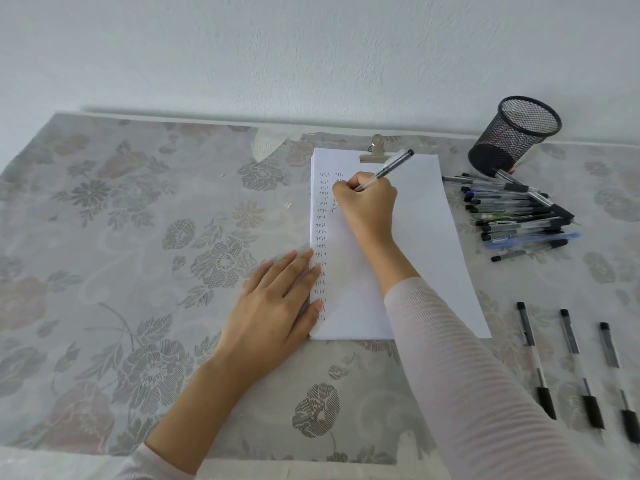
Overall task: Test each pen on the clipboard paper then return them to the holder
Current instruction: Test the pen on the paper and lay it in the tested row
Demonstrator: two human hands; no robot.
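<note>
– Right hand (369, 202) grips pen (388, 169); tip hidden by the fingers, at the second column of "test" marks near the top of the paper (422, 244). Left hand (277, 306) flat, fingers straight, pressing the paper's left edge.
– Sheet steady?
– Looks so. Clip (375, 150) pins the top only, so the left hand should hold while the stroke runs.
– Pressure?
– Light, I'd judge; one short word shows ink flow. Keep clear of column one.
– Then?
– Holder (516, 135) stands far right on the table (138, 237), beyond the pile (519, 216). Three pens (576, 358) lie apart, nearer. Which group is tested: cannot tell.
</note>
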